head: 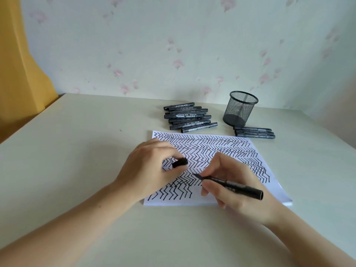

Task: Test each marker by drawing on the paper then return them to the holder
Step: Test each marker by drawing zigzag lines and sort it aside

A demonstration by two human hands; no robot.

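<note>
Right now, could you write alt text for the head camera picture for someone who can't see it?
A right hand draws with an uncapped black marker on zigzag-covered paper while the left hand holds its cap. Behind, more markers lie piled beside a mesh holder.

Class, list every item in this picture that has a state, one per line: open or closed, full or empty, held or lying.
Black marker: uncapped, held in right hand.
Black cap: off, held in left hand.
Black mesh holder: upright, looks empty.
Marker pile: capped, lying.
Three markers: capped, lying.
White paper: flat, zigzag-covered.
</note>
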